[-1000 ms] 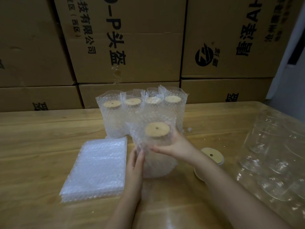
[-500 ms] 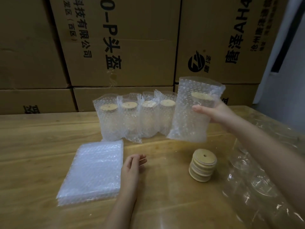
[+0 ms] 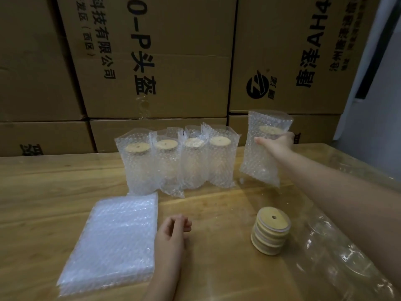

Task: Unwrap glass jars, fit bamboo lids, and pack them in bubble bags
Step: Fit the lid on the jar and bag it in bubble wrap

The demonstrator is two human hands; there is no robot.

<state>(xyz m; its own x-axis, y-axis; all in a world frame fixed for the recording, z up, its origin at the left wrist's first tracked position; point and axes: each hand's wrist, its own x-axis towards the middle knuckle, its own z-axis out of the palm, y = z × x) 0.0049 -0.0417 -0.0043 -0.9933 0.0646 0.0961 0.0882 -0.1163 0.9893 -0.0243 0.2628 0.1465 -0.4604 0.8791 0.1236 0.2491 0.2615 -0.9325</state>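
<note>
Four bubble-bagged jars (image 3: 175, 161) stood in a far row. The right hand (image 3: 276, 143) gripped a fifth jar (image 3: 260, 164). The left hand (image 3: 171, 233) lay loosely curled, empty, between flat bubble bags (image 3: 112, 242) and stacked round lids (image 3: 271, 230).

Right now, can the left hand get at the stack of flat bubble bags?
Probably yes. The left hand holds nothing and sits right beside the stack of flat bubble bags, with nothing between them, so a short sideways reach looks free.
</note>
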